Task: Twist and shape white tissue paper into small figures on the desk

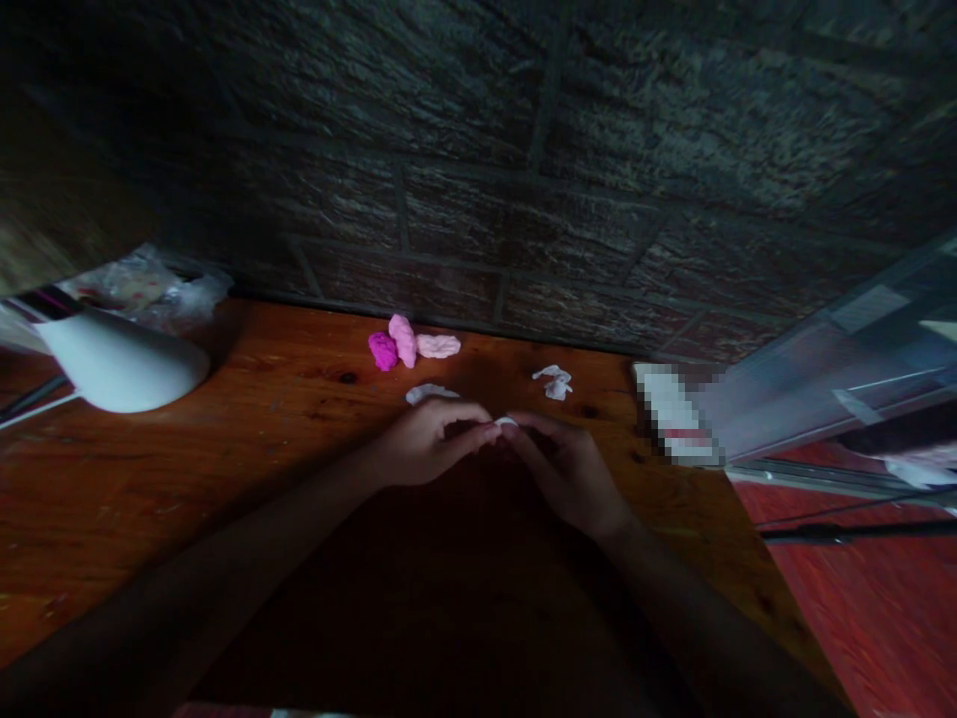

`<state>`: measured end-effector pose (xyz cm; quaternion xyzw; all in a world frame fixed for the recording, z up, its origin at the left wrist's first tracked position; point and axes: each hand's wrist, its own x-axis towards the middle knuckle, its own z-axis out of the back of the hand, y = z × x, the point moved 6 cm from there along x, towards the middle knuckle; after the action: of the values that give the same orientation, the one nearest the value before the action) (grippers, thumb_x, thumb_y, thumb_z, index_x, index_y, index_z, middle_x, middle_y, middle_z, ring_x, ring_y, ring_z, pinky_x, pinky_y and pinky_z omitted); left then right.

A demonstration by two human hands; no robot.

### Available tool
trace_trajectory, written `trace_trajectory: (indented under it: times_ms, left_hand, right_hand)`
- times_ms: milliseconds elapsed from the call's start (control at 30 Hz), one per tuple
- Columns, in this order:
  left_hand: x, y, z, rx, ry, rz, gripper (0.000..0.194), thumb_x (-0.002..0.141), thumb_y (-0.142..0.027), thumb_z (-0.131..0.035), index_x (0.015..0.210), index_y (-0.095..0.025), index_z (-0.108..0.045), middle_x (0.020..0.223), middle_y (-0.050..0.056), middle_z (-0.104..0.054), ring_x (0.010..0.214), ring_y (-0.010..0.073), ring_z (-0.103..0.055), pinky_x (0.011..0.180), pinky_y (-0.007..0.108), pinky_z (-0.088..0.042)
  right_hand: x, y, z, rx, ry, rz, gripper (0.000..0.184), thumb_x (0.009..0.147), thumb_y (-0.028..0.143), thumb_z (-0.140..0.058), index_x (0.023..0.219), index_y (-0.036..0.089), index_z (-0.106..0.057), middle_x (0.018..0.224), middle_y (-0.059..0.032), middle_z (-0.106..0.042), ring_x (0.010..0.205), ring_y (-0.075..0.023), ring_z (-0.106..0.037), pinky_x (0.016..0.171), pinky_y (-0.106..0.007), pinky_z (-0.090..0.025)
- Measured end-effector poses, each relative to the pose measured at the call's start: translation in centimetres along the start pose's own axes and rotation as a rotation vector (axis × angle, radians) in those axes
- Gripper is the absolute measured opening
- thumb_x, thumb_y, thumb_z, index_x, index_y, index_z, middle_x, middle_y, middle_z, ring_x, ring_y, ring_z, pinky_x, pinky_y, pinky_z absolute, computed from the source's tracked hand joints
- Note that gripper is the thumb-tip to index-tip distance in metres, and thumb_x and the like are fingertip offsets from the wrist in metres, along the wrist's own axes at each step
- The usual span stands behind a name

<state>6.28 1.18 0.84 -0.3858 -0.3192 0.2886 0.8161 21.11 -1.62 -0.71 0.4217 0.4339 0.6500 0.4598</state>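
Note:
My left hand (434, 439) and my right hand (564, 469) meet over the middle of a wooden table (186, 469). Both pinch a small white lump (506, 423) between their fingertips. A white scrap (428, 393) lies just beyond my left hand. Farther back sit three soft lumps side by side: a magenta one (382, 350), a pink one (403, 339) and a pale pink one (438, 346). Another crumpled white bit (554, 381) lies beyond my right hand.
A white rounded lamp base (120, 364) stands at the left, with crumpled clear plastic (150, 284) behind it. A dark brick wall (523, 170) backs the table. A blurred white box (677, 414) rests at the right edge, beside a glass panel (844, 369) and red floor (859, 598).

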Motion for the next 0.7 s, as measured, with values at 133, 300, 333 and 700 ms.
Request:
trace_trajectory:
  times_ms: [133, 300, 333, 700]
  left_hand:
    - [-0.3, -0.4, -1.3, -0.061, 0.164, 0.023, 0.024, 0.096, -0.027, -0.057, 0.082, -0.015, -0.071, 0.071, 0.001, -0.069, 0.066, 0.0111, -0.063, 0.061, 0.02, -0.046]
    - [-0.1, 0.8, -1.2, -0.221, 0.03, 0.088, 0.016, 0.091, -0.027, -0.065, 0.089, -0.015, -0.074, 0.084, 0.005, -0.076, 0.075, 0.0135, -0.068, 0.068, 0.022, -0.051]
    - [0.0, 1.2, -0.7, -0.25, -0.041, 0.092, 0.015, 0.091, -0.026, -0.066, 0.091, -0.014, -0.075, 0.087, 0.005, -0.077, 0.075, 0.0136, -0.068, 0.068, 0.022, -0.052]
    - [-0.3, 2.7, -0.6, -0.229, -0.163, 0.172, 0.034, 0.097, -0.03, -0.055, 0.125, -0.012, -0.063, 0.086, 0.005, -0.074, 0.066, 0.0116, -0.065, 0.057, 0.021, -0.051]
  right_hand:
    - [0.4, -1.6, 2.3, 0.251, -0.307, -0.142, 0.03, 0.085, 0.051, -0.071, 0.086, 0.021, -0.071, 0.071, -0.0001, -0.073, 0.061, -0.012, -0.064, 0.058, -0.024, -0.052]
    - [0.4, -1.3, 2.0, 0.247, -0.25, -0.112, 0.035, 0.086, 0.051, -0.071, 0.107, 0.022, -0.067, 0.08, -0.0006, -0.076, 0.061, -0.0119, -0.067, 0.061, -0.025, -0.056]
    - [0.3, -1.0, 1.4, 0.211, -0.19, -0.087, 0.037, 0.089, 0.05, -0.067, 0.115, 0.023, -0.065, 0.085, -0.0013, -0.077, 0.063, -0.0125, -0.068, 0.063, -0.026, -0.057]
    - [0.0, -1.6, -0.2, 0.032, -0.014, -0.081, 0.022, 0.092, 0.042, -0.067, 0.094, 0.022, -0.073, 0.087, -0.002, -0.078, 0.079, -0.0164, -0.073, 0.073, -0.028, -0.058]
